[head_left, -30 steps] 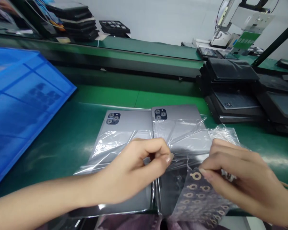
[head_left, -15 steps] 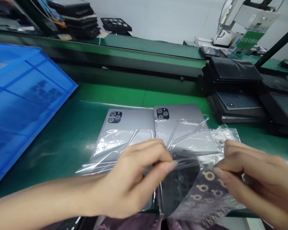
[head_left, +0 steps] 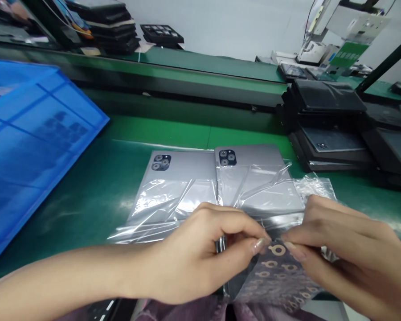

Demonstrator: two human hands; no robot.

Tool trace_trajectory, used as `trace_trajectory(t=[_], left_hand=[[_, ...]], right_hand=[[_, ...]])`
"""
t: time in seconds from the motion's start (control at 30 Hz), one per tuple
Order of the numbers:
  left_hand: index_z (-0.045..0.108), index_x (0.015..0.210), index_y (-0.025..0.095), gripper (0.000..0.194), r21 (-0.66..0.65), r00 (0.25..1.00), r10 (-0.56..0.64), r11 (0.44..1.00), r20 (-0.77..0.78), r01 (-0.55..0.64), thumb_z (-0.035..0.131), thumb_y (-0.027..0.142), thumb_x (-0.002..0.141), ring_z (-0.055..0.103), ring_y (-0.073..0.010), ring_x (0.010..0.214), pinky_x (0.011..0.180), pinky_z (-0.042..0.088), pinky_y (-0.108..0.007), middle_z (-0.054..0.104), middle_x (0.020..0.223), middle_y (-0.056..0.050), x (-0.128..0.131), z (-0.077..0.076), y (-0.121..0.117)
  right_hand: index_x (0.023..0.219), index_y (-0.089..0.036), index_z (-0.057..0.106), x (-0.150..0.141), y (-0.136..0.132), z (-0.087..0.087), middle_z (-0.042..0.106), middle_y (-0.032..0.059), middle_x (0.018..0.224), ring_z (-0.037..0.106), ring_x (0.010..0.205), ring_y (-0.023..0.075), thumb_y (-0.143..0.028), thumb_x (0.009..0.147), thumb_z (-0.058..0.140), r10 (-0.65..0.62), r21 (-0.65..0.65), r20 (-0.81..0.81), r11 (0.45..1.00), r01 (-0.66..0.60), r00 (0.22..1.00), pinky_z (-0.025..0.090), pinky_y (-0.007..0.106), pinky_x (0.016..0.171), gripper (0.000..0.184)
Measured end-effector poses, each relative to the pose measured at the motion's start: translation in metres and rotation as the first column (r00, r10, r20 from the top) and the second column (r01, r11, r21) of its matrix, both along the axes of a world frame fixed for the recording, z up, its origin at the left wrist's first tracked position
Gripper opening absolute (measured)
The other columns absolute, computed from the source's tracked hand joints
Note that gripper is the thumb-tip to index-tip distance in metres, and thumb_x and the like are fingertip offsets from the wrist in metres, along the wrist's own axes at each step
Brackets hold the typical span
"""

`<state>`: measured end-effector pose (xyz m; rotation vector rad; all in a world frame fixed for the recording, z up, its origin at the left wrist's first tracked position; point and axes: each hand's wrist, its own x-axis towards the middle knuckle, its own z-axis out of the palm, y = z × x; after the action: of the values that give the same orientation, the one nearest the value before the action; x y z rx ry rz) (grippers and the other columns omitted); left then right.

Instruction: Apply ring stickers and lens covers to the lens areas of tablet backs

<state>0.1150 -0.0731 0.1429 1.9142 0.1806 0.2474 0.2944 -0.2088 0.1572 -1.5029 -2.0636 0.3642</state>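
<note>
My right hand (head_left: 347,254) pinches the upper edge of a clear sticker sheet (head_left: 263,287) printed with rows of tan tabbed rings. My left hand (head_left: 207,254) has thumb and forefinger closed at the tab of the top ring-shaped sticker (head_left: 277,250), close beside the right fingertips. Behind the hands, two grey tablets (head_left: 187,165) lie side by side, camera side up, the right tablet (head_left: 254,154) slightly overlapping the left. Clear film (head_left: 173,196) covers their lower parts. A dark panel under the sheet is mostly hidden by my hands.
A blue crate (head_left: 47,129) stands tilted at the left. Stacked black trays (head_left: 327,100), one holding a tablet, sit at the right. Crumpled clear plastic (head_left: 316,185) lies by the right tablet. A raised green shelf (head_left: 207,67) with more stacks and equipment runs along the back.
My left hand has moved right, its fingertips now at the top ring on the sheet. My right hand and the sheet have shifted slightly left, bringing both hands close together.
</note>
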Motion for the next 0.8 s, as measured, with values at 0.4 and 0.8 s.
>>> trace_trajectory(t=[0.4, 0.8], left_hand=[[0.065, 0.080, 0.015, 0.015, -0.007, 0.999, 0.014, 1.000, -0.032, -0.015, 0.051, 0.010, 0.083, 0.056, -0.0080, 0.057, 0.054, 0.044, -0.017, 0.064, 0.066, 0.001, 0.000, 0.001, 0.000], [0.035, 0.060, 0.020, 0.028, 0.142, 0.970, -0.237, 0.963, 0.050, 0.228, 0.041, 0.011, 0.086, 0.036, -0.0102, 0.053, 0.051, 0.033, -0.024, 0.038, 0.058, 0.003, 0.009, 0.003, 0.009]], right_hand=[[0.091, -0.020, 0.059, 0.000, 0.000, -0.003, 0.053, -0.0009, 0.066, 0.045, 0.057, 0.0130, -0.012, 0.087, 0.052, -0.003, 0.014, 0.045, 1.000, 0.002, 0.999, 0.035, 0.029, 0.054, 0.011], [0.084, -0.016, 0.054, -0.005, 0.006, 0.000, 0.049, -0.0001, 0.065, 0.043, 0.060, 0.0127, -0.011, 0.091, 0.042, 0.128, -0.057, 0.021, 0.990, -0.127, 0.991, 0.036, 0.028, 0.056, 0.015]])
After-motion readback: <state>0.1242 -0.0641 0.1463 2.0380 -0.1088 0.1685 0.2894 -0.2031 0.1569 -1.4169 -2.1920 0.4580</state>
